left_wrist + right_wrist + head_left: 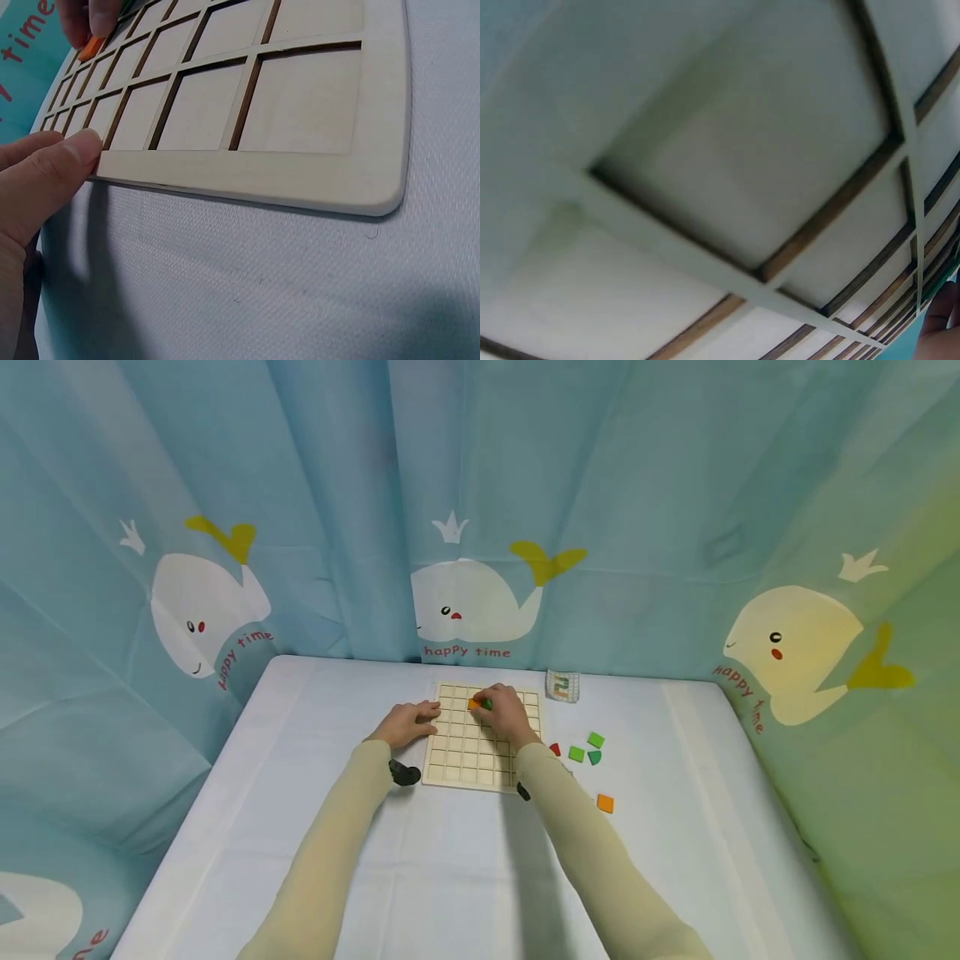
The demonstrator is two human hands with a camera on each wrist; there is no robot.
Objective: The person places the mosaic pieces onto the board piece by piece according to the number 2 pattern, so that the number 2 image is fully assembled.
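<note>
A pale wooden grid board [459, 758] with square recesses lies on the table. My left hand [406, 724] rests at its left edge; in the left wrist view the thumb [84, 147] touches the rim. Over the far part of the grid, my right hand [507, 714] pinches an orange tile [473, 703], seen also as an orange sliver [91, 49] under the fingertips. A green piece [487, 703] sits right beside it, partly covered by the fingers. Only part of the right hand [939, 330] shows in its own wrist view.
Right of the board lie green square tiles [577, 754], a darker green rounded piece [595, 757], a red piece [555, 749] and an orange square [605, 803]. A small patterned card [562, 686] lies at the back. Behind the table hangs a blue whale-print curtain [337, 527].
</note>
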